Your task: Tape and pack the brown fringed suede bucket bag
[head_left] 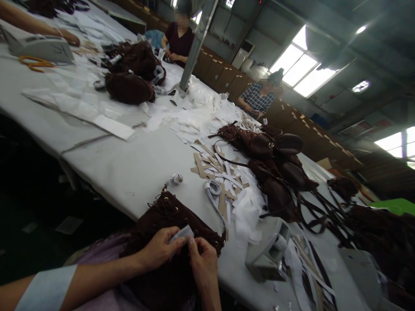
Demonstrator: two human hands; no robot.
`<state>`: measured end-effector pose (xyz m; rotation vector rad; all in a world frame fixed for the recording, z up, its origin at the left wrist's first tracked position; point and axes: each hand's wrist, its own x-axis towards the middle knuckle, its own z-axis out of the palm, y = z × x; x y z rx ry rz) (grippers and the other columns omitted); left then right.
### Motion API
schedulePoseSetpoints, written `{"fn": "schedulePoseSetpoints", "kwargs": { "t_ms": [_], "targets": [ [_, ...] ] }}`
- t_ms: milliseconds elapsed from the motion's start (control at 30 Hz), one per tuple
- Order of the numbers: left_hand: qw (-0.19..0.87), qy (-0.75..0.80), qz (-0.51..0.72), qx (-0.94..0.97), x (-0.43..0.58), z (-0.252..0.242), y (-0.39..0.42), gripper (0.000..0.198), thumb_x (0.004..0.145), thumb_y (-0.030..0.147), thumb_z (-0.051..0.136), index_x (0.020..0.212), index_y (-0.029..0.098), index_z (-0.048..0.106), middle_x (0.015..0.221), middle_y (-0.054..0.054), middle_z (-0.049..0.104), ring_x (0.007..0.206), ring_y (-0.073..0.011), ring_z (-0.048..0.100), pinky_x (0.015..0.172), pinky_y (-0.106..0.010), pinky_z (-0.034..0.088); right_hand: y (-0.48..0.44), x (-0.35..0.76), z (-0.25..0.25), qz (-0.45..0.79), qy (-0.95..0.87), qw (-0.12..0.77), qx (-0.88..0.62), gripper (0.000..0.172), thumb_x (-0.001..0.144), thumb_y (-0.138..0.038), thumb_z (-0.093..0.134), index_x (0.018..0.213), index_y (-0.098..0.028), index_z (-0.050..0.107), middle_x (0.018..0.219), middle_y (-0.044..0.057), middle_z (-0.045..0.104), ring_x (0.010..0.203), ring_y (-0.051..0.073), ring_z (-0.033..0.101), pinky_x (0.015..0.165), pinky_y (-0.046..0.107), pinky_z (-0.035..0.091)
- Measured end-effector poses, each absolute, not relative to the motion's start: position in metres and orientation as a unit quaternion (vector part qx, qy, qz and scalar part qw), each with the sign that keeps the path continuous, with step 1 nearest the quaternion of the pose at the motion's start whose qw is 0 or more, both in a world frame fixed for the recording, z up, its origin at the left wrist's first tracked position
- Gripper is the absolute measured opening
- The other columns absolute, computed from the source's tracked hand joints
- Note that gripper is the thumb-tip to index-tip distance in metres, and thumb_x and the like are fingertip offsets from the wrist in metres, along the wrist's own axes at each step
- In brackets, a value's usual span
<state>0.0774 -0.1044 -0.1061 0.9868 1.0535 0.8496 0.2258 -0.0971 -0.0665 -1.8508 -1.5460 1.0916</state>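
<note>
My left hand [164,248] pinches a small piece of whitish, translucent wrapping [182,233] between thumb and fingers. The fingertips of my right hand [203,255] are closed at the other end of the same piece. Both hands are over a dark brown fringed bag [155,220], which rests on my lap against the table edge. Metal eyelets line the bag's upper edge. A wrapped strap end [175,179] lies on the table by its far corner, and a coiled wrapped strap [213,188] lies by its right side. What the wrapping covers, if anything, is hidden.
Cardboard strips [223,172] lie ahead on the white table [129,172]. Brown bags [275,172] are piled to the right, others [129,86] at far left. A grey tape dispenser [267,250] stands near my right; orange scissors [35,64] lie far left. Other people work across the table.
</note>
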Motion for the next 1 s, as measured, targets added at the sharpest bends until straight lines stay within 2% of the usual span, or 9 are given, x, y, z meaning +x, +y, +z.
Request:
{"fn": "schedulePoseSetpoints", "kwargs": {
  "t_ms": [200, 333, 433, 533, 667, 767, 900, 1000],
  "targets": [
    [0.628, 0.488, 0.379, 0.473, 0.078, -0.106, -0.105, 0.037, 0.086, 0.050, 0.048, 0.074, 0.015, 0.052, 0.058, 0.005, 0.047, 0.046, -0.0076, 0.041, 0.043, -0.020, 0.030, -0.089, 0.219, -0.068, 0.331, -0.594, 0.204, -0.704, 0.050, 0.080, -0.055, 0.051, 0.047, -0.018, 0.052, 0.047, -0.002, 0.046, 0.052, 0.013, 0.042, 0.051, 0.025, 0.030],
    [0.611, 0.489, 0.397, 0.479, 0.072, -0.094, -0.101, 0.035, 0.084, 0.047, 0.053, 0.071, 0.015, 0.053, 0.058, 0.005, 0.046, 0.052, -0.0080, 0.040, 0.047, -0.020, 0.030, -0.087, 0.219, -0.071, 0.381, -0.566, 0.230, -0.694, 0.053, 0.077, -0.059, 0.054, 0.045, -0.017, 0.050, 0.046, -0.004, 0.038, 0.049, 0.010, 0.034, 0.047, 0.025, 0.026],
    [0.712, 0.438, 0.383, 0.393, 0.068, -0.080, -0.097, 0.035, 0.081, 0.050, 0.055, 0.073, 0.016, 0.053, 0.057, 0.004, 0.050, 0.042, -0.0057, 0.037, 0.039, -0.019, 0.025, -0.091, 0.219, -0.070, 0.488, -0.500, 0.276, -0.660, 0.055, 0.077, -0.064, 0.053, 0.048, -0.017, 0.051, 0.044, -0.007, 0.032, 0.043, 0.007, 0.026, 0.041, 0.023, 0.021],
    [0.817, 0.361, 0.376, 0.246, 0.066, -0.069, -0.093, 0.032, 0.078, 0.045, 0.062, 0.074, 0.015, 0.052, 0.057, 0.003, 0.054, 0.037, -0.0030, 0.033, 0.033, -0.015, 0.017, -0.098, 0.216, -0.067, 0.562, -0.425, 0.332, -0.626, 0.053, 0.078, -0.064, 0.053, 0.054, -0.017, 0.051, 0.043, -0.008, 0.034, 0.039, 0.005, 0.022, 0.038, 0.021, 0.018],
    [0.895, 0.289, 0.339, 0.000, 0.064, -0.062, -0.089, 0.016, 0.084, 0.026, 0.057, 0.080, 0.010, 0.056, 0.056, 0.002, 0.053, 0.035, 0.0002, 0.033, 0.031, -0.009, 0.016, -0.102, 0.206, -0.062, 0.560, -0.417, 0.377, -0.608, 0.049, 0.079, -0.061, 0.056, 0.059, -0.017, 0.050, 0.045, -0.007, 0.039, 0.041, 0.005, 0.026, 0.039, 0.019, 0.021],
    [0.914, 0.234, 0.291, -0.158, 0.060, -0.064, -0.087, 0.016, 0.090, 0.019, 0.046, 0.084, 0.007, 0.056, 0.057, 0.000, 0.052, 0.035, 0.0003, 0.038, 0.030, -0.007, 0.019, -0.104, 0.202, -0.064, 0.529, -0.449, 0.383, -0.609, 0.047, 0.080, -0.060, 0.055, 0.060, -0.017, 0.051, 0.047, -0.007, 0.039, 0.043, 0.006, 0.030, 0.040, 0.019, 0.026],
    [0.915, 0.193, 0.283, -0.214, 0.057, -0.068, -0.086, 0.016, 0.090, 0.019, 0.047, 0.083, 0.007, 0.055, 0.059, -0.001, 0.053, 0.036, -0.0005, 0.042, 0.029, -0.006, 0.021, -0.112, 0.206, -0.071, 0.480, -0.501, 0.358, -0.625, 0.040, 0.081, -0.054, 0.057, 0.066, -0.017, 0.060, 0.054, -0.004, 0.050, 0.049, 0.009, 0.041, 0.045, 0.020, 0.035],
    [0.907, 0.244, 0.302, -0.165, 0.059, -0.070, -0.087, 0.014, 0.088, 0.020, 0.052, 0.081, 0.008, 0.055, 0.059, 0.000, 0.053, 0.035, 0.0003, 0.040, 0.030, -0.007, 0.020, -0.121, 0.215, -0.074, 0.448, -0.471, 0.370, -0.664, 0.037, 0.078, -0.052, 0.061, 0.081, -0.016, 0.066, 0.062, 0.000, 0.060, 0.052, 0.012, 0.050, 0.048, 0.022, 0.040]
  ]
}}
